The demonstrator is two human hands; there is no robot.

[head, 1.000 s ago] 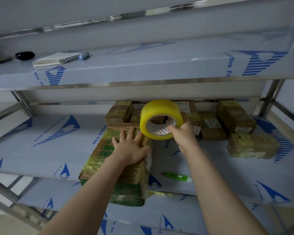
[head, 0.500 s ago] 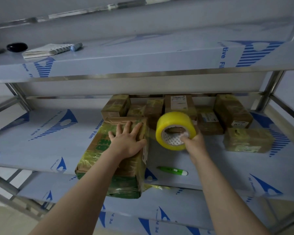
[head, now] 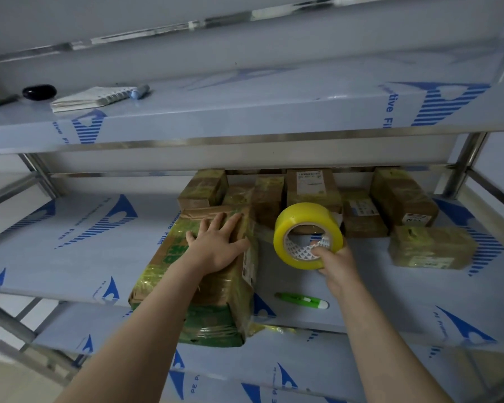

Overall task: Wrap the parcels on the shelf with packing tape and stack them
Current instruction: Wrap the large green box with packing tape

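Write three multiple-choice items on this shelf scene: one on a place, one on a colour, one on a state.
1. Where does the green cutter lie?
A. On the floor
B. On the middle shelf, nearer its front edge than the right hand
C. Inside a drawer

2. What colour is the tape roll?
A. Yellow
B. Red
C. Black

3. What is the left hand doing?
A. Gripping the tape roll
B. Hanging idle
C. Lying flat on the large parcel

Key: 1 B, the green cutter lies on the shelf film near the front edge. 2 A, its outer band is yellow. 3 C, spread fingers rest on the parcel's top.
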